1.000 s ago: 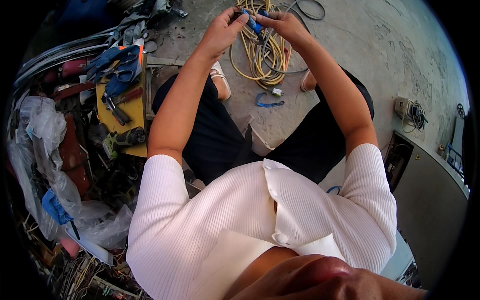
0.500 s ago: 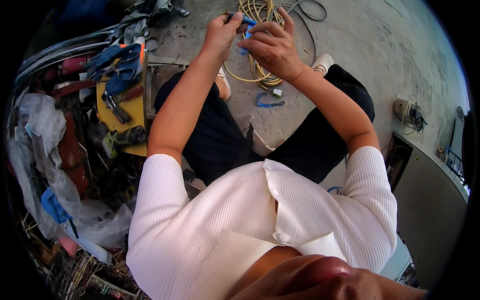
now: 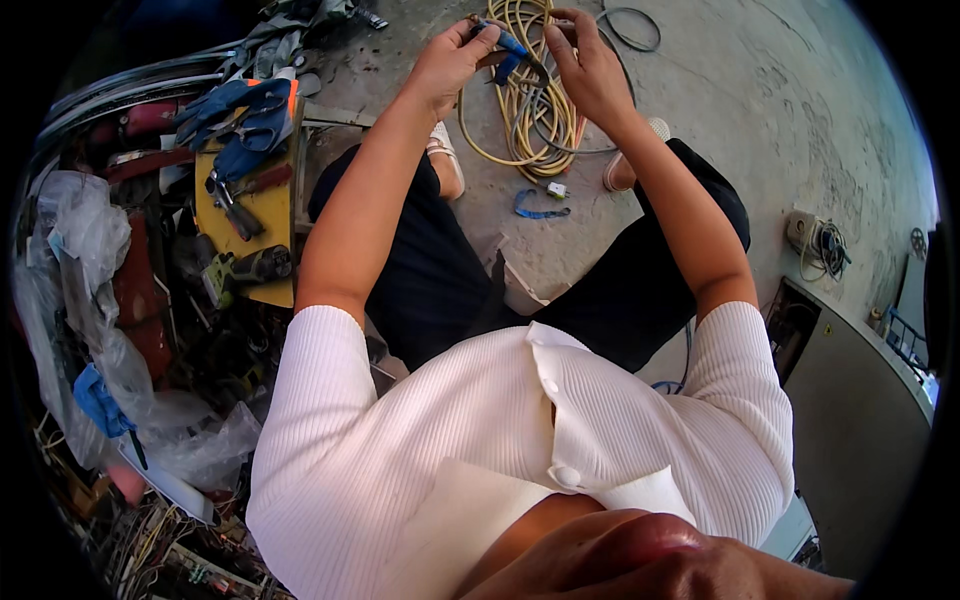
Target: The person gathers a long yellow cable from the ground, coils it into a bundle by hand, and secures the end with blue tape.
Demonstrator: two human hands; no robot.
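Note:
High in the view, my left hand [image 3: 452, 68] is closed on a blue-wrapped cable [image 3: 508, 42], thumb along its top. A loose strip of blue tape [image 3: 507, 69] hangs under the wrapped part. My right hand [image 3: 592, 78] is just to the right, its fingers curled in toward the thumb. Whatever those fingertips pinch, if anything, is too small to make out. Behind and below both hands lies a coil of yellow and grey hose or cable [image 3: 515, 150] on the floor.
Another blue strip [image 3: 540, 208] and a small white-and-green piece [image 3: 557, 189] lie between my feet. Left, a yellow board [image 3: 215, 215] bears blue gloves [image 3: 255, 125], pliers [image 3: 238, 212] and a green drill [image 3: 240, 272], beside clear plastic sheeting [image 3: 85, 240]. A grey cabinet [image 3: 850, 400] stands right.
My right hand has come away from the blue tape and moved right. The tape strip that stretched to its fingers now hangs by my left hand, which has shifted slightly right.

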